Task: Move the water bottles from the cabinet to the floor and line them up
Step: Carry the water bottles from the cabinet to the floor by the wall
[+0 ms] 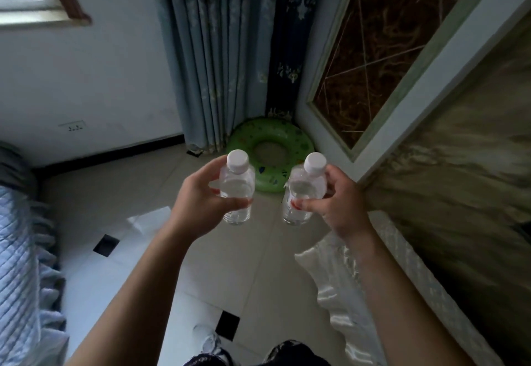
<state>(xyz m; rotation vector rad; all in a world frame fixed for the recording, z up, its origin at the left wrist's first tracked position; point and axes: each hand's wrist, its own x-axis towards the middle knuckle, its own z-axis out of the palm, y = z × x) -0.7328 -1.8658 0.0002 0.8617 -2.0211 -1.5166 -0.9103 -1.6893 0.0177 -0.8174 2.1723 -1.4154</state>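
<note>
I hold two clear water bottles with white caps upright in the air above the tiled floor. My left hand grips the left bottle around its middle. My right hand grips the right bottle the same way. The two bottles are side by side, a small gap apart, at about the same height. The cabinet, with a brown patterned front and pale frame, stands at the right.
A green inflatable ring lies on the floor in the corner under blue curtains. A bed with a blue quilt is at the left. White shiny fabric drapes beside the cabinet. My legs show at the bottom edge.
</note>
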